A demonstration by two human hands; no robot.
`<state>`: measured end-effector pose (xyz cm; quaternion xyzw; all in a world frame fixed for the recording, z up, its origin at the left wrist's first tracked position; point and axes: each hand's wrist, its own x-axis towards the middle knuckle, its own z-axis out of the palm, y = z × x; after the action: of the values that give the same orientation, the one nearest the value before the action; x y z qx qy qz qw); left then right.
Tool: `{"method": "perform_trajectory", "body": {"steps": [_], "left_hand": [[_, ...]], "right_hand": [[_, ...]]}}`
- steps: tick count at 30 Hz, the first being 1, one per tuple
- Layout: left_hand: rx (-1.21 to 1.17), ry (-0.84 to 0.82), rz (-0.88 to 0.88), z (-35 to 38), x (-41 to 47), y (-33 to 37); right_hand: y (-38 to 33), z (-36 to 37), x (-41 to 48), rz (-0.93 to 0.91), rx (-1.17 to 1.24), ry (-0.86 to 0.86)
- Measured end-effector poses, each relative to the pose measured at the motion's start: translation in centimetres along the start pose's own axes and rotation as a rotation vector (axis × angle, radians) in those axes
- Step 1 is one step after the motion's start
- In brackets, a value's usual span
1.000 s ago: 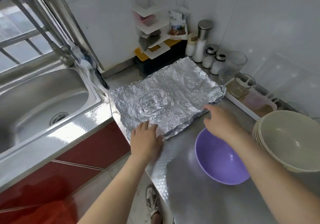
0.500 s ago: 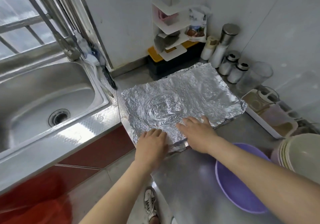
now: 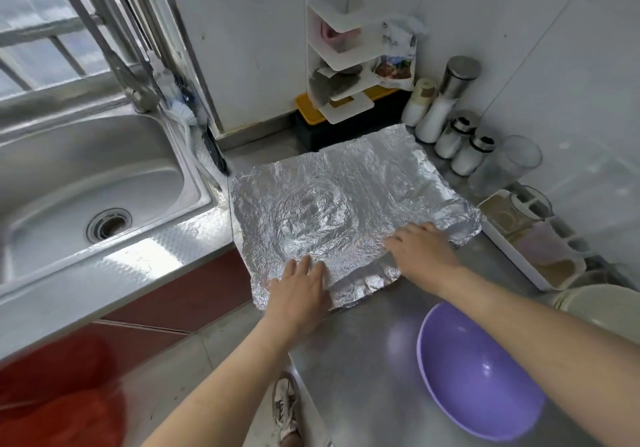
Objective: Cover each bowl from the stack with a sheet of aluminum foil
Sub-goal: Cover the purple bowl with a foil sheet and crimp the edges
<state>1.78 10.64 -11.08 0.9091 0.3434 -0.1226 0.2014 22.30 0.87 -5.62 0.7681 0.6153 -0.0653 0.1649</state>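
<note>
The steel counter point(image 3: 363, 360) runs from the corner wall toward the viewer, with a bare stretch between the foil and the purple bowl. To its left the sink point(image 3: 194, 183) meets it at a right angle.

The crinkled aluminum foil point(image 3: 346, 183) lies flat across the far half of the counter. Its left edge follows the counter's edge beside the sink, and its near-left corner sits right at the counter's front lip. Its far-right corner lies near the shakers point(image 3: 471, 155), and its right edge ends just short of the white seasoning tray point(image 3: 512, 256). A lower sheet's edge shows along the near side.

The purple bowl point(image 3: 478, 377) stands empty and upright on the near right, well apart from the foil. The stack of cream bowls point(image 3: 595, 304) is cut by the right frame edge.

The left hand point(image 3: 299, 294) presses flat on the foil's near edge, fingers straight. The right hand point(image 3: 424, 249) rests on the foil further right, fingers spread, gripping nothing.
</note>
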Motion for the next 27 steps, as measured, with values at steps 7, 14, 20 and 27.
{"method": "perform_trajectory", "body": {"steps": [7, 14, 20, 27], "left_hand": [[-0.006, 0.332, 0.010, -4.6, 0.4, 1.2], [-0.099, 0.775, 0.284, -12.7, -1.9, -1.6], [0.051, 0.606, 0.044, -12.6, -3.9, -5.9], [-0.198, 0.494, 0.250, -8.5, -6.5, -1.7]], "right_hand": [[0.3, -4.5, 0.5, -0.007, 0.063, 0.424], [4.8, -9.1, -2.7, 0.251, 0.201, 0.380], [1.7, -11.3, -6.3, 0.202, 0.073, 0.338], [-9.7, -13.1, -7.0, -0.053, -0.023, 0.165]]}}
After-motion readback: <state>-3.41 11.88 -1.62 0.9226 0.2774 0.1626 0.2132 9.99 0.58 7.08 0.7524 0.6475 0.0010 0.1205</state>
